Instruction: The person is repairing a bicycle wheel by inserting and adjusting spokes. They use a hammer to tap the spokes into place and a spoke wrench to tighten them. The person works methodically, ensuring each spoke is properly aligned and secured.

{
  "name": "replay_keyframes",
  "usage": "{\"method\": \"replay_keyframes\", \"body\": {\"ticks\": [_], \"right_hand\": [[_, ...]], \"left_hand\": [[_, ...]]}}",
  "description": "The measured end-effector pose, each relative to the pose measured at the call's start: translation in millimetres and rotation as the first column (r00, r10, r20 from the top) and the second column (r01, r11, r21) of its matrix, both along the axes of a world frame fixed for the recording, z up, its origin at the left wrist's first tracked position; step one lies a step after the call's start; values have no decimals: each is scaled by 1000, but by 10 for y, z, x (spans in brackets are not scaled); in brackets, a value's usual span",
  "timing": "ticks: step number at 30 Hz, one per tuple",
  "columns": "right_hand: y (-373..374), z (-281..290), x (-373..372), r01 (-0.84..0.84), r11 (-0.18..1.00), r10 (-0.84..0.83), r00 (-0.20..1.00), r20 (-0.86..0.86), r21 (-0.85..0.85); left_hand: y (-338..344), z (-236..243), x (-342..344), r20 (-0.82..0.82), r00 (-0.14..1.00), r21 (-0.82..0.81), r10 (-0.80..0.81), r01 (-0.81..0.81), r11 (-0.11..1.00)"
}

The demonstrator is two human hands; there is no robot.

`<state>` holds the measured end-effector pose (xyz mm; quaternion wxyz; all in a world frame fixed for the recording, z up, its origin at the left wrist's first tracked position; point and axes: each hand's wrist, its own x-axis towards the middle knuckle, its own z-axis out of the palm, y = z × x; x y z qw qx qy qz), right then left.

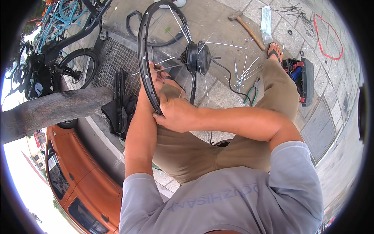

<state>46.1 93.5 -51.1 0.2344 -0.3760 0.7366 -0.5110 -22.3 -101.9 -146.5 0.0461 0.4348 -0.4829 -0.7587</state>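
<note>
Upright between my legs stands a black wheel rim (144, 50). Beside it is a black hub motor (196, 58) with a cable and a sprocket cluster, and silver spokes run loosely around it. My right hand (176, 114) is wrapped round the rim's near lower part, thumb on its face. My left hand (157, 77) is behind the rim with fingers closed at a silver spoke (167, 61); the rim hides part of that hand. Several loose spokes (244, 72) lie on the pavement right of the hub, beside green-handled pliers (254, 91).
A hammer (249, 31), a blue face mask (266, 24) and a red loop (329, 41) lie farther out. An open toolbox (306, 82) stands by my right leg. At left are a tree trunk (54, 111), a black bike (74, 66) and an orange car (89, 175).
</note>
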Motion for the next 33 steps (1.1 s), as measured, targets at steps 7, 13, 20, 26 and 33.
{"method": "replay_keyframes", "body": {"ticks": [7,13,20,26,33], "right_hand": [[1,-40,-18,6,1000,-6,1000,0,-4],[18,20,-50,-24,999,24,1000,4,31],[4,33,-82,-38,999,37,999,30,36],[-11,-2,-75,-51,998,51,999,13,42],[24,12,-92,-33,999,32,999,38,25]], "left_hand": [[167,63,-115,140,982,-17,-129,133,991],[175,32,-132,160,981,37,-107,102,994],[196,88,-137,153,981,59,-123,115,992],[237,119,-151,187,973,54,-133,125,991],[246,77,-167,133,984,61,-116,109,992]]}}
